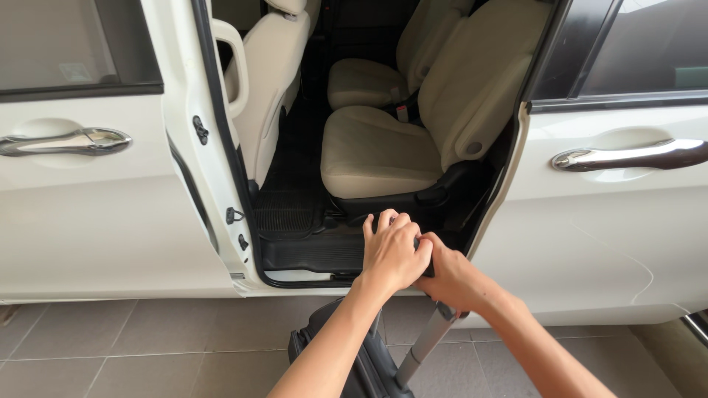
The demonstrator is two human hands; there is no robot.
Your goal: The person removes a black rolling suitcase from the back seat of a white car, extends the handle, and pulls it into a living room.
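A black suitcase (354, 361) stands on the tiled floor below me, its grey telescopic handle rod (428, 335) pulled out. Both hands sit together at the top of that handle. My left hand (391, 250) lies over the grip with fingers curled. Just to its right, my right hand (450, 276) is wrapped around the grip. The grip itself is mostly hidden under the two hands. Right behind them is the black door sill (310, 254) of a white van with its sliding door open.
Beige rear seats (383, 147) and a black floor mat (291, 191) show inside the van. Chrome door handles sit on the front door (66, 141) at left and on the sliding door (630, 156) at right. Grey floor tiles (147, 346) run under the van.
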